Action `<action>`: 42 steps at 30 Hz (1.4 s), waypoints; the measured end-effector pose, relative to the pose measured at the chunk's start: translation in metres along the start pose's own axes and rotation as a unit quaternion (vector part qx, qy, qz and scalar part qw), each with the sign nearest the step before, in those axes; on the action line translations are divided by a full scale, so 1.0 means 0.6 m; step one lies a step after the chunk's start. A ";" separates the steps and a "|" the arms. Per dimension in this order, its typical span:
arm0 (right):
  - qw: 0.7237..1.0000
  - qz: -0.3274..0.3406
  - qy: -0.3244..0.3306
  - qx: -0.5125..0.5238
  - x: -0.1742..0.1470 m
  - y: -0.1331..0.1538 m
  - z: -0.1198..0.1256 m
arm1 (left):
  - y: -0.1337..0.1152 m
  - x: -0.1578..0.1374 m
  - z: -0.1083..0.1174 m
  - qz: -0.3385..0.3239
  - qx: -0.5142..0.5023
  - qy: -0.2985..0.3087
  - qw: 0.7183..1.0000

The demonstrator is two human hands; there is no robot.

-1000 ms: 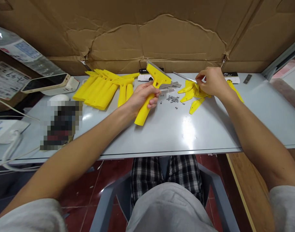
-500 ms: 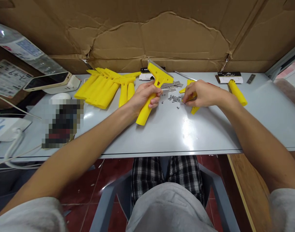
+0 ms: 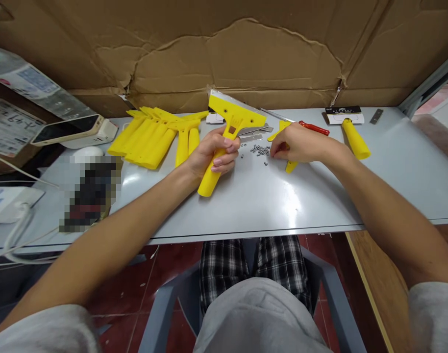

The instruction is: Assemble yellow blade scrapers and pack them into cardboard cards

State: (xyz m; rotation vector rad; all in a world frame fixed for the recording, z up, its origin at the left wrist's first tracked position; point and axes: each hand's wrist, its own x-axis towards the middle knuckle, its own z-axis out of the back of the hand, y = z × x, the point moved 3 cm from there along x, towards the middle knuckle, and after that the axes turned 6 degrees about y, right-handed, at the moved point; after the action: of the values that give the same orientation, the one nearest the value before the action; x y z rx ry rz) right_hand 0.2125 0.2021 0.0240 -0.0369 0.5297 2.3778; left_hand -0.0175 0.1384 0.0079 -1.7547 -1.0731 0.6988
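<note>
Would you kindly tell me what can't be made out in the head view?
All in the head view:
Metal bits: exact count; too small and overlapping.
Right hand: whether it pinches one; its own grip hides that.
Yellow pieces: their number; that hand covers some.
Bottle: one end; cut off by the left edge.
Pixelated item: identity; blurred.

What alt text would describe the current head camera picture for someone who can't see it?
A person's left hand grips a yellow scraper by its handle, while the right hand is beside small metal pieces scattered on a gray table. More yellow handles lie together to the left; a red-handled tool lies behind the right hand.
</note>
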 end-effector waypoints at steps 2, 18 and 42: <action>0.998 0.009 -0.053 0.031 -0.006 0.006 0.014 | 0.004 0.000 0.001 0.000 -0.007 0.022 1.000; 0.924 0.103 -0.258 0.263 0.005 0.013 0.007 | 0.021 0.002 -0.007 0.032 0.080 -0.014 0.996; 0.947 0.058 -0.299 0.104 0.003 0.034 -0.008 | 0.021 0.002 -0.015 0.044 0.118 -0.045 0.991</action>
State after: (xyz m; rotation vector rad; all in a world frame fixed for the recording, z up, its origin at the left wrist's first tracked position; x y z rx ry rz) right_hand 0.1974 0.1877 0.0267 0.8050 0.4853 2.2695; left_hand -0.0049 0.1335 0.0002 -1.5874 -0.9345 0.9285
